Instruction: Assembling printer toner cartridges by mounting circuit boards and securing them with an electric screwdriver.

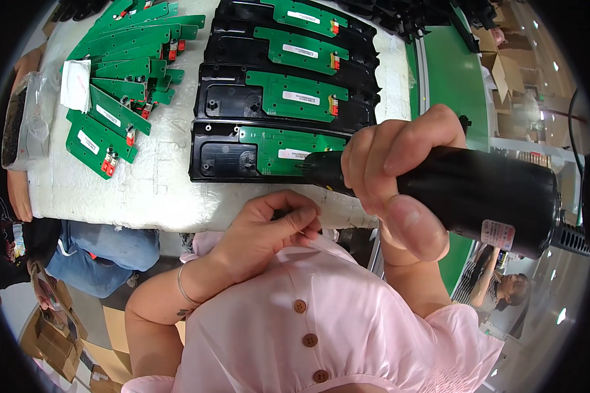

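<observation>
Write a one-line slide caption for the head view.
Right hand holds black electric screwdriver over green circuit board; left hand pinches pink shirt.

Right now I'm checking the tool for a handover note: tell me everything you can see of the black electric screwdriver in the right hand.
The black cylindrical electric screwdriver looks like smooth, glossy plastic, lying nearly level across the right of the view. Its narrower nose points left, at the nearest black plastic tray with a green circuit board; the tip is hidden. A small label sits near the ribbed rear end. The right hand wraps its front part.
</observation>
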A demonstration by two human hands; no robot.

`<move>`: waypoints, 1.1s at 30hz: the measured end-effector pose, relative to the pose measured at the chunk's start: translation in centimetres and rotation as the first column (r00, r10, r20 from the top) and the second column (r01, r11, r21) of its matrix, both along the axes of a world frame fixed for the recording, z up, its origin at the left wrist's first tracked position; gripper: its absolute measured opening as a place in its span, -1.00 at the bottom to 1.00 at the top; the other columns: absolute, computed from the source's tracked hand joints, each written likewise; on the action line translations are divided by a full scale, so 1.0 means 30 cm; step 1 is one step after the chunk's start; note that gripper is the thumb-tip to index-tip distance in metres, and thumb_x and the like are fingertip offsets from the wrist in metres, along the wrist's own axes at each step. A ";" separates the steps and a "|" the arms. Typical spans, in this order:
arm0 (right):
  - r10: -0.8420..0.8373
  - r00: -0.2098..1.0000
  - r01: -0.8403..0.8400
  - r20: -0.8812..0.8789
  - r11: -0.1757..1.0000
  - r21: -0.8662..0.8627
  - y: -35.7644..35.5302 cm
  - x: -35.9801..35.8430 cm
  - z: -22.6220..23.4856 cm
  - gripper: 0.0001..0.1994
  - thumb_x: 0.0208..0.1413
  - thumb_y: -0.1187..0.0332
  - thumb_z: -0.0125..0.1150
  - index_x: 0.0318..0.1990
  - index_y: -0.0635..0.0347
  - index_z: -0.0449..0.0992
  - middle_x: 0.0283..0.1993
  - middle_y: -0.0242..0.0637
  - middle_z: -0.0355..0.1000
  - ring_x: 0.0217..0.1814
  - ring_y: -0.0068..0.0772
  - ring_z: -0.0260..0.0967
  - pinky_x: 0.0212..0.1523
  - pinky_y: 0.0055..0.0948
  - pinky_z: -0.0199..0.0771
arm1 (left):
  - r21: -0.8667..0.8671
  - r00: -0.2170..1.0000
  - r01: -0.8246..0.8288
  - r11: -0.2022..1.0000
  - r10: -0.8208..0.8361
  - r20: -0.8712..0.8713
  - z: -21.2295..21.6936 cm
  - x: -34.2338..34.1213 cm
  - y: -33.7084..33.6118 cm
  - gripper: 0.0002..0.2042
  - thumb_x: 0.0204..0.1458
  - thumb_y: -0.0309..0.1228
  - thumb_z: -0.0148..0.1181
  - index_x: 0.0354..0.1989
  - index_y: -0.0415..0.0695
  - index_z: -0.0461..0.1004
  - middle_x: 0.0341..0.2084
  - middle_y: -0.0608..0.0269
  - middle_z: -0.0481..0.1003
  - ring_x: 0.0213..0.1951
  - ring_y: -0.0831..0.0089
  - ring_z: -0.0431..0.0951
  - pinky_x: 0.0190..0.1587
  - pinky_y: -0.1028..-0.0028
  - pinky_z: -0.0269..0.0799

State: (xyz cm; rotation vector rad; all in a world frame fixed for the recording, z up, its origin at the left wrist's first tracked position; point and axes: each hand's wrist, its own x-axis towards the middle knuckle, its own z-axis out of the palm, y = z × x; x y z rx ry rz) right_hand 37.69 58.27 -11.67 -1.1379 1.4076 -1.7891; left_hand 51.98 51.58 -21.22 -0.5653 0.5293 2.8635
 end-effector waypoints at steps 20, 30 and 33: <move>0.250 0.967 -0.253 -0.053 0.916 -0.311 0.085 -0.022 0.148 -0.72 -0.27 0.50 0.29 -0.46 0.07 0.25 -0.70 -0.49 0.36 -0.70 -0.71 0.32 -0.59 -0.81 0.40 | 0.171 0.975 -0.219 0.961 0.223 -0.005 0.014 0.003 -0.001 -0.82 0.07 -0.39 0.07 -0.23 -0.22 0.42 -0.39 0.27 0.45 -0.35 0.56 0.44 -0.25 0.59 0.38; 0.204 0.978 -0.208 -0.039 0.955 -0.213 0.052 0.008 0.121 -0.71 -0.23 0.47 0.30 -0.39 0.07 0.27 -0.67 -0.54 0.34 -0.71 -0.73 0.26 -0.66 -0.80 0.27 | 0.288 0.972 -0.187 0.939 0.220 -0.086 0.023 0.011 0.017 -0.71 0.15 -0.31 -0.08 -0.08 -0.28 0.33 -0.23 0.16 0.43 -0.18 0.42 0.42 -0.05 0.46 0.32; 0.201 0.979 -0.199 -0.012 0.954 -0.223 -0.002 0.016 0.043 -0.70 -0.19 0.42 0.16 -0.25 0.14 0.25 -0.59 -0.50 0.27 -0.66 -0.63 0.16 -0.60 -0.60 0.11 | 0.273 0.986 -0.125 0.954 0.149 -0.069 0.027 0.013 0.016 -0.64 0.18 -0.28 -0.16 0.00 -0.33 0.25 -0.10 0.08 0.37 -0.04 0.31 0.37 0.09 0.37 0.23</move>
